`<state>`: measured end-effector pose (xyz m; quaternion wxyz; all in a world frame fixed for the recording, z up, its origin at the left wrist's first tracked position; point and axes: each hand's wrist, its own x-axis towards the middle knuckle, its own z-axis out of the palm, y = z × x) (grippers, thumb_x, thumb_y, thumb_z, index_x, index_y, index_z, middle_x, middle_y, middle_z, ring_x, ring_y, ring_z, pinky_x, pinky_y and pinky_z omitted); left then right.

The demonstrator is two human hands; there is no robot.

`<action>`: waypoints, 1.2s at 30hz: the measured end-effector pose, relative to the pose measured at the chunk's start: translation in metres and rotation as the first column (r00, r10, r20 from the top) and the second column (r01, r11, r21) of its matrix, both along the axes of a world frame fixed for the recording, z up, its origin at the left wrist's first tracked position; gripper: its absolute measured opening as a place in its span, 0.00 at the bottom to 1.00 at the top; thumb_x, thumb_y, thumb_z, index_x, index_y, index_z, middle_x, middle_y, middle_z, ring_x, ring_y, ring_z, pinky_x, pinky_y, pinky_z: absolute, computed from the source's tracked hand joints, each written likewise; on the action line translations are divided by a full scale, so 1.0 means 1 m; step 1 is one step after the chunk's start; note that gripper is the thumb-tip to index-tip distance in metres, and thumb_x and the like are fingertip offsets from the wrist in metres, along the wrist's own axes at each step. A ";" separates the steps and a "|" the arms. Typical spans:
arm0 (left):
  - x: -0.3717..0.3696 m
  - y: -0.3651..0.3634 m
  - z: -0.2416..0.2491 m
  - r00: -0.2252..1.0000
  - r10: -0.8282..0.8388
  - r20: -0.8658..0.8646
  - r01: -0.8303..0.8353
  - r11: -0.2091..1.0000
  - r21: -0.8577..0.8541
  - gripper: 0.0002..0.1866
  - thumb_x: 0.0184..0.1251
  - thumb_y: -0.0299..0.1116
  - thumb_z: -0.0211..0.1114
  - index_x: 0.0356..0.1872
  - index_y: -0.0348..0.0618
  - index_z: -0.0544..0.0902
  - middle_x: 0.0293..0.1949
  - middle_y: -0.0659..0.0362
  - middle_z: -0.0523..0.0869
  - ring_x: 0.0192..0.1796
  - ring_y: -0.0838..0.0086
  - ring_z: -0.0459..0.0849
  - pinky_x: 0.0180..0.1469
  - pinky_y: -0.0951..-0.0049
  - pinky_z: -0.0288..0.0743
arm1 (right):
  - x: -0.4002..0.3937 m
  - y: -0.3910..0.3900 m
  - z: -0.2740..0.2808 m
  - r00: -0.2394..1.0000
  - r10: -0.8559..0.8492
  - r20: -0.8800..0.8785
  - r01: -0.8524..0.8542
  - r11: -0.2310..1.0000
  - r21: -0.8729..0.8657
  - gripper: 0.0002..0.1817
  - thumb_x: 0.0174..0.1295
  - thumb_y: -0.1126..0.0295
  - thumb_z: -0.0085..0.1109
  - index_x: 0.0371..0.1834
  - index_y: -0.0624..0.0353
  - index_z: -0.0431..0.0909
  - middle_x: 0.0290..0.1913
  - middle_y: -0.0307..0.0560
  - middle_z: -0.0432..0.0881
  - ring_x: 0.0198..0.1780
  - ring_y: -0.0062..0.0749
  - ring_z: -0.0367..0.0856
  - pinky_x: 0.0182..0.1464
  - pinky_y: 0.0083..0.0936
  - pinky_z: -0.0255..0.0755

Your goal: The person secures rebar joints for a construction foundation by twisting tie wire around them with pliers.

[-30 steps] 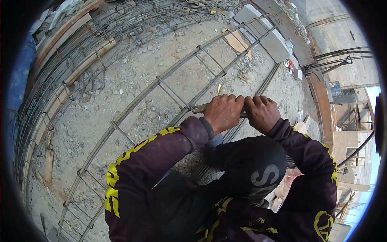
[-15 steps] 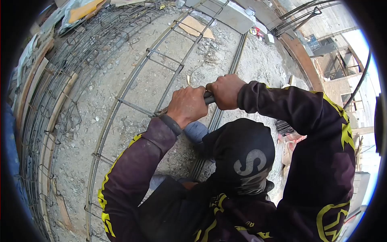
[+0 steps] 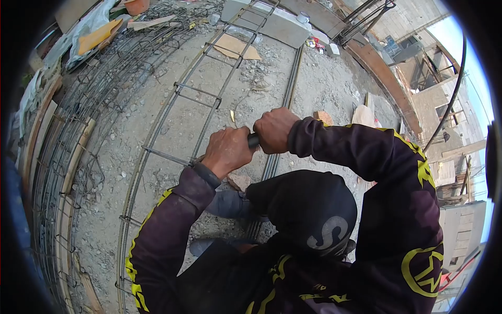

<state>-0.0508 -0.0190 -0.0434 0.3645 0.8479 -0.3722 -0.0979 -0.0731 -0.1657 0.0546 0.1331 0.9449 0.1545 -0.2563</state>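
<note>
Both hands grip one tool, a metal bar with a dark handle point(image 3: 253, 139), only a short piece of which shows between the fists. My left hand point(image 3: 227, 150) is closed around its lower end, right where a cross tie meets the long bar of a rebar ladder frame point(image 3: 178, 104) lying on the gravel. My right hand point(image 3: 274, 128) clenches the handle just above and to the right. My arms wear dark sleeves with yellow print. The tool's tip is hidden under my left hand.
Several loose straight rebars point(image 3: 285, 99) lie on the ground right of the frame. A stack of rebar cages point(image 3: 78, 120) and wooden planks runs along the left. Concrete slabs point(image 3: 285, 26), cardboard point(image 3: 235, 47), and a brick point(image 3: 323, 116) lie farther off.
The view has swung and my hands sit lower and further left in frame. My fists have closed together, hiding most of the tool. My right elbow has lifted outward.
</note>
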 end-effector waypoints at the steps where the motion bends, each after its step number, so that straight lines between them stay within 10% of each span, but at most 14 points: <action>1: -0.002 0.002 0.001 1.000 -0.010 0.012 0.010 1.000 -0.018 0.26 0.50 0.52 0.78 0.39 0.39 0.86 0.28 0.46 0.88 0.36 0.46 0.87 0.43 0.52 0.80 | 0.002 0.001 0.002 0.999 -0.015 -0.028 0.015 1.000 0.013 0.12 0.49 0.67 0.62 0.32 0.63 0.85 0.29 0.59 0.86 0.34 0.53 0.87 0.38 0.42 0.81; 5: -0.007 0.025 0.023 0.954 0.093 0.284 0.057 0.877 -0.478 0.26 0.55 0.51 0.77 0.43 0.36 0.86 0.24 0.52 0.86 0.31 0.55 0.86 0.41 0.57 0.80 | 0.004 -0.001 -0.006 0.944 -0.238 -0.227 0.242 0.970 -0.012 0.14 0.51 0.61 0.65 0.29 0.64 0.86 0.27 0.60 0.85 0.38 0.55 0.88 0.43 0.44 0.82; 7: -0.001 0.048 0.047 0.981 0.151 0.121 -0.050 0.801 -0.596 0.24 0.61 0.49 0.74 0.41 0.34 0.86 0.22 0.55 0.84 0.28 0.63 0.85 0.37 0.62 0.79 | 0.015 0.003 -0.004 0.742 -0.412 -0.529 0.433 0.897 -0.090 0.14 0.52 0.61 0.65 0.28 0.64 0.85 0.25 0.49 0.85 0.28 0.35 0.87 0.28 0.37 0.82; 11: 0.002 0.114 0.077 0.925 0.325 -0.199 -0.373 0.877 -0.302 0.24 0.72 0.50 0.66 0.32 0.32 0.84 0.18 0.58 0.79 0.24 0.79 0.77 0.28 0.72 0.68 | 0.038 -0.010 0.007 0.477 -0.292 -0.829 0.530 0.848 0.006 0.21 0.56 0.59 0.73 0.39 0.66 0.79 0.22 0.46 0.81 0.20 0.29 0.82 0.15 0.29 0.76; 16: -0.019 0.155 0.045 0.866 0.447 -0.223 -0.462 0.887 -0.014 0.25 0.72 0.49 0.61 0.26 0.34 0.83 0.21 0.47 0.82 0.27 0.53 0.81 0.33 0.56 0.74 | 0.005 -0.039 -0.026 0.152 -0.097 -0.984 0.898 0.429 0.096 0.18 0.55 0.81 0.69 0.45 0.66 0.69 0.22 0.48 0.80 0.15 0.35 0.82 0.14 0.26 0.79; 23: -0.042 0.143 -0.025 0.837 0.472 -0.277 -0.486 0.874 0.019 0.22 0.76 0.47 0.57 0.36 0.35 0.85 0.26 0.44 0.84 0.31 0.50 0.85 0.38 0.54 0.75 | -0.013 -0.037 -0.038 0.846 0.070 -0.528 0.338 0.696 0.633 0.24 0.45 0.76 0.67 0.49 0.64 0.74 0.34 0.49 0.80 0.34 0.36 0.86 0.34 0.36 0.79; 27: -0.037 0.141 -0.025 0.763 0.394 -0.513 -0.412 0.907 0.083 0.21 0.76 0.46 0.56 0.48 0.36 0.85 0.31 0.46 0.85 0.32 0.59 0.87 0.40 0.59 0.76 | -0.011 -0.028 -0.009 0.975 0.219 -0.034 -0.154 0.780 0.606 0.31 0.42 0.75 0.63 0.56 0.67 0.75 0.39 0.57 0.80 0.38 0.46 0.85 0.41 0.36 0.78; 34: -0.053 0.149 -0.023 0.759 0.370 -0.535 -0.445 0.895 -0.013 0.21 0.77 0.44 0.57 0.56 0.37 0.84 0.39 0.48 0.88 0.38 0.61 0.88 0.45 0.64 0.79 | -0.008 -0.053 -0.020 0.550 -0.021 -0.835 0.724 0.511 0.463 0.23 0.59 0.78 0.50 0.61 0.69 0.73 0.34 0.50 0.85 0.34 0.32 0.87 0.38 0.30 0.82; 36: -0.059 0.155 -0.017 0.791 0.391 -0.471 -0.453 0.891 -0.021 0.21 0.76 0.44 0.58 0.56 0.37 0.84 0.41 0.47 0.88 0.41 0.61 0.88 0.46 0.64 0.79 | -0.019 -0.062 -0.046 0.501 0.016 -0.865 0.809 0.345 0.475 0.21 0.67 0.72 0.64 0.61 0.68 0.73 0.36 0.49 0.86 0.36 0.31 0.87 0.38 0.26 0.81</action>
